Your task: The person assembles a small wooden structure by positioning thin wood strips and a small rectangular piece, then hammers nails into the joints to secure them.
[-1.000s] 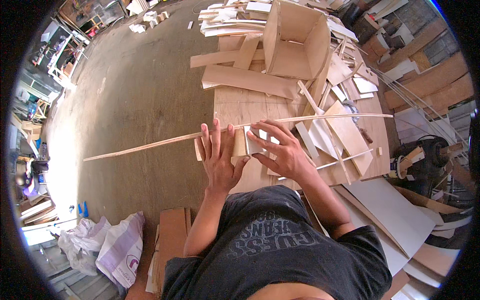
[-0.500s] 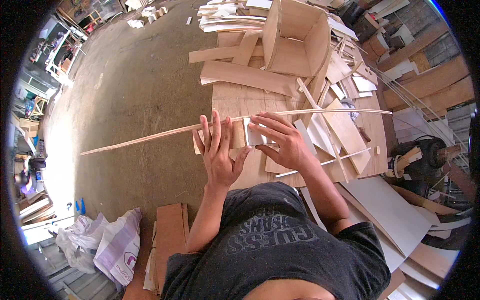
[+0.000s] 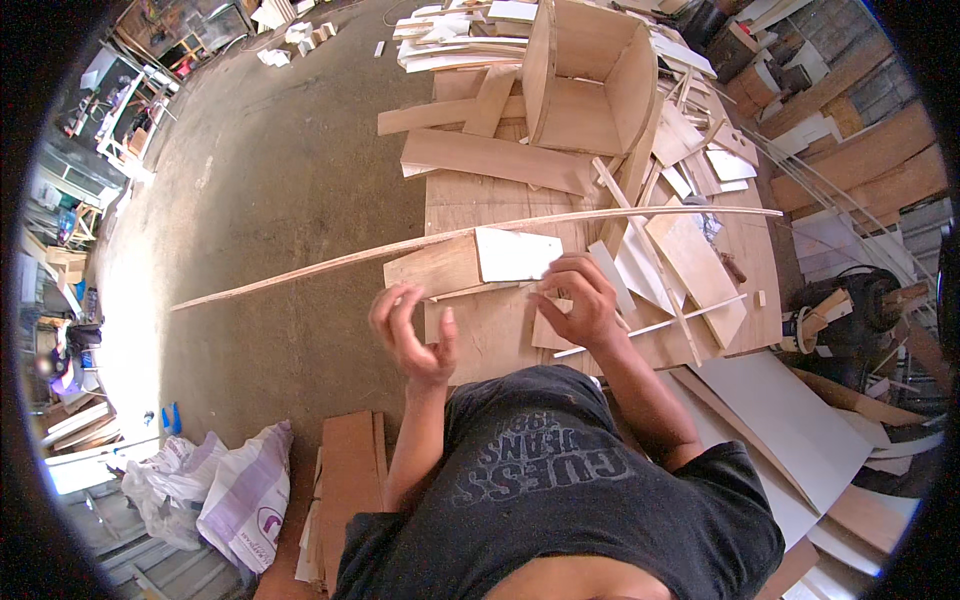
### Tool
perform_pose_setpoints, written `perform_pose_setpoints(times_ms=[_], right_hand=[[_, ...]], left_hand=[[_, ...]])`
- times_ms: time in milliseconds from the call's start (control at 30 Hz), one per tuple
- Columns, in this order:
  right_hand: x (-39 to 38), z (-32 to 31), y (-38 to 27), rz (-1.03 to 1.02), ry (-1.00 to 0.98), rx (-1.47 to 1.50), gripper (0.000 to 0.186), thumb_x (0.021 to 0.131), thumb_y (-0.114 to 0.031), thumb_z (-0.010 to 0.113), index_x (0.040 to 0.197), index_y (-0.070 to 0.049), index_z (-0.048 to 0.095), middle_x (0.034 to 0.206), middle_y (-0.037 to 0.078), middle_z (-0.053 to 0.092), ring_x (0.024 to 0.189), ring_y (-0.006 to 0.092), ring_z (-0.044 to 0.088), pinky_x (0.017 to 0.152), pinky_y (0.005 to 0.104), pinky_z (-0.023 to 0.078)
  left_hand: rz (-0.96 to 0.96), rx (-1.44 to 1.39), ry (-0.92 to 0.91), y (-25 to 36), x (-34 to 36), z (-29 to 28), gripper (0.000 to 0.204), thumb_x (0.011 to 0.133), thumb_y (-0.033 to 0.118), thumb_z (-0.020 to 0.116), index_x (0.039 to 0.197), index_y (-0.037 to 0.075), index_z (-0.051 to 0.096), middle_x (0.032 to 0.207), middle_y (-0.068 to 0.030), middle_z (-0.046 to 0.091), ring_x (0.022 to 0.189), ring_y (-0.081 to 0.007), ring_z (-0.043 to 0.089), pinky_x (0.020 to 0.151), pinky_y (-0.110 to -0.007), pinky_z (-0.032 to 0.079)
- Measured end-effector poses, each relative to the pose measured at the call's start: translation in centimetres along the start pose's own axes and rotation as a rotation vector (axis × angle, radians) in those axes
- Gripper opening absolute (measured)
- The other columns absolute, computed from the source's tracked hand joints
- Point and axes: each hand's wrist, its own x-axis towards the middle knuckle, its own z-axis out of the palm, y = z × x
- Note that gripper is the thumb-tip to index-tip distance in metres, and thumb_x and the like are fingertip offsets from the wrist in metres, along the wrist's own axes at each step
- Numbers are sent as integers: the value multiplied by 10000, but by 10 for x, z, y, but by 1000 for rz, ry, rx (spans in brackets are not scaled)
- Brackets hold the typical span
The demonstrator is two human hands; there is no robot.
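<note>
A long thin wooden strip (image 3: 330,262) lies across the plywood tabletop (image 3: 470,205), its left end jutting out over the floor. Against its near side rest a tan wood block (image 3: 432,268) and a white-faced piece (image 3: 517,256), set end to end. My left hand (image 3: 415,335) hovers just in front of the tan block, fingers curled but apart, with nothing in it. By the near right corner of the white piece is my right hand (image 3: 580,298), its fingers bent and thumb apart. I see nothing held in it.
An open plywood box (image 3: 590,110) stands at the far side among boards and offcuts. Loose boards (image 3: 695,275) and thin strips lie to the right. Large white panels (image 3: 790,430) lean at the lower right. White sacks (image 3: 245,490) sit on the floor at lower left.
Both hands have drawn back toward me off the two pieces, uncovering them. Their fingers, stretched flat over the pieces before, are now curled. The long strip lies in nearly the same place.
</note>
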Motion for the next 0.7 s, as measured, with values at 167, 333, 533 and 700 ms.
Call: perform_pose_setpoints(times_ms=[167, 333, 533, 700], right_hand=[[-39, 17, 44, 428, 201, -40, 784, 770, -228, 939, 1416, -26, 544, 1340, 216, 628, 1210, 402, 631, 952, 459, 558], [-7, 51, 82, 481, 7, 419, 951, 859, -271, 903, 1616, -31, 379, 1457, 208, 604, 1270, 309, 636, 1008, 445, 576], [-1, 59, 91, 680, 0, 423, 815, 925, -226, 847, 1591, -29, 421, 1335, 184, 684, 1138, 257, 709, 921, 406, 620], [-9, 42, 83, 731, 82, 476, 793, 914, -140, 837, 1595, -63, 437, 1326, 183, 714, 1101, 248, 747, 932, 396, 610]], left_hand=[[-275, 52, -153, -29, 3, -1, 804, 956, 441, 748, 1606, 87, 434, 1678, -187, 344, 1595, -343, 271, 1244, -575, 330], [-527, -530, -178, -52, 22, 22, 771, 995, 282, 750, 1629, 48, 379, 1722, -225, 242, 1494, -373, 455, 1217, -529, 449], [-519, -431, -174, -58, 41, 27, 598, 1066, 219, 656, 1570, -35, 456, 1694, -253, 317, 1524, -365, 412, 1220, -487, 443], [-584, -540, -136, -32, 44, 25, 571, 1078, 213, 640, 1559, -45, 471, 1676, -244, 367, 1526, -323, 422, 1241, -454, 407]])
